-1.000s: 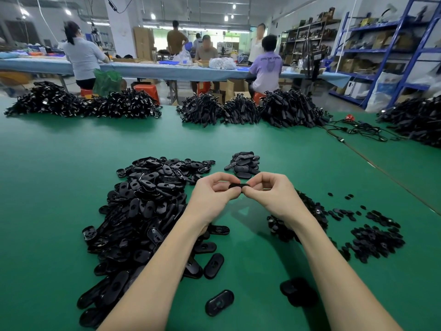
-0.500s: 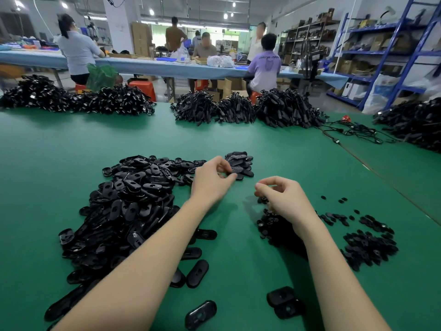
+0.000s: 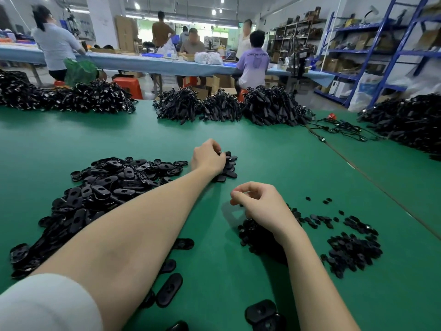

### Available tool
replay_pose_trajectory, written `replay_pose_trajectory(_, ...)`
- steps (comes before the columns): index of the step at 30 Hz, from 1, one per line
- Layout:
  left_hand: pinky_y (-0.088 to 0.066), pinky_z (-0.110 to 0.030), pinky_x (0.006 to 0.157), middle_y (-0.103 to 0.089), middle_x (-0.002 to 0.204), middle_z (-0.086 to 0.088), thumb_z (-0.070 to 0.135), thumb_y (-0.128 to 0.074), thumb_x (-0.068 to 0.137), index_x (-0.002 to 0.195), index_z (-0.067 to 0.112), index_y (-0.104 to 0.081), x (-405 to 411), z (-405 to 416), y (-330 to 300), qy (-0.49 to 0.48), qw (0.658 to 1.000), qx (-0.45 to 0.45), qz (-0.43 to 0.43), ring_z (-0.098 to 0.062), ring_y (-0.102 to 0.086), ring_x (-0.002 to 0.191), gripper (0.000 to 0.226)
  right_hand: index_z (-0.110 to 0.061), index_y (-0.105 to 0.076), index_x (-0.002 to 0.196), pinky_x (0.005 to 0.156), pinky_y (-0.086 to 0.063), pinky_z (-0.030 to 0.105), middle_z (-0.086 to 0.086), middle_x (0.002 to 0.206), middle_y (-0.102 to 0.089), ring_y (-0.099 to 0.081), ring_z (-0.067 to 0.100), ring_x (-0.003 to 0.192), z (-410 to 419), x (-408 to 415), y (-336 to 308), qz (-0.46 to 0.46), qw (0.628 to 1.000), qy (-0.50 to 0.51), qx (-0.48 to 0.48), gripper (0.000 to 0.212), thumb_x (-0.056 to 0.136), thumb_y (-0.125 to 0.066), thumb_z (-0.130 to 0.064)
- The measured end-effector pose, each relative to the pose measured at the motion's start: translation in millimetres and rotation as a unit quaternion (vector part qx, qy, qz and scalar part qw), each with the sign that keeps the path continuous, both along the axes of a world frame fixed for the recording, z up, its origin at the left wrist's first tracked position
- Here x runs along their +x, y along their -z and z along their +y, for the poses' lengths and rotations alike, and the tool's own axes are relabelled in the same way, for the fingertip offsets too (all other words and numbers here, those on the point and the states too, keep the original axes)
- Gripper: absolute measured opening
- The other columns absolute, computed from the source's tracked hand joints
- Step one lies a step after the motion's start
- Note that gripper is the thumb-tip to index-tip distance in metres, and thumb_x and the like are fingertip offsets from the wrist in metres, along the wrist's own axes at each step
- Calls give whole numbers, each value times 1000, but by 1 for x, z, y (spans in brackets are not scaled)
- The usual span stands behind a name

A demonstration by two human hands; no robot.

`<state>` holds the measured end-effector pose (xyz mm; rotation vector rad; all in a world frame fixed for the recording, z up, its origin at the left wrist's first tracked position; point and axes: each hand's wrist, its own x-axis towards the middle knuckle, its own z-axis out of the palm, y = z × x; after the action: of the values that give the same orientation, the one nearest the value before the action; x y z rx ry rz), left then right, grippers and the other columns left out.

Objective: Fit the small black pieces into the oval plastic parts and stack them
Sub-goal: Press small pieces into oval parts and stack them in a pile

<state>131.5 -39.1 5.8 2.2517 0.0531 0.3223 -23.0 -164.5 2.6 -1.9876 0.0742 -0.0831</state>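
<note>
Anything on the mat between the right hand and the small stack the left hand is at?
Nothing: in the head view, only bare green mat separates the right hand from the stack.

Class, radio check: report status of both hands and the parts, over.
Left hand at the small stack of finished ovals, fingers curled on one. Right hand loosely curled, empty, above the small black pieces. Nothing blocking.

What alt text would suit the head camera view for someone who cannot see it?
A person's left hand reaches to a small stack of oval parts on a green table, while the right hand hovers over small black pieces.
</note>
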Motion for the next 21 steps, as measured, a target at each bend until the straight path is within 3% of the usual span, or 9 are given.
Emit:
replay_pose_trajectory(6,-40,-25,81,-67,115,4,33,-63,91,112,25,-62,-17,15,9,7,1000,-25,-15,-18,-59,103,22,-25,-73,88,67,-48,25,-11,81,-77,-51,5,57,2,-4,-5,4,1000,-11,1,8,92,-68,-30)
replay_pose_trajectory(13,-40,-17,74,-66,88,15,27,-67,87,89,27,-64,-86,37,10,61,993,-86,-56,-9,-61,90,4,-24,-73,91,50,-42,12,-10,82,-78,-48,3,45,10,-6,-9,19,998,-39,-49,7,92,-67,-28)
replay_pose_trajectory(17,-49,-25,83,-68,89,16,30,-67,86,84,30,-64,-125,51,11,111,991,-17,-76,-8,-63,90,4,-26,-74,92,56,-44,15,-11,82,-78,-50,1,47,15,-7,-8,20,996,-48,-76,8,92,-67,-30)
replay_pose_trajectory(21,-44,-33,94,-62,119,4,37,-60,93,114,24,-62,-136,71,17,93,977,166,-99,-17,-50,118,25,-23,-73,91,59,-46,20,-10,82,-78,-50,0,47,19,-8,-6,21,994,-60,-89,8,92,-68,-29)
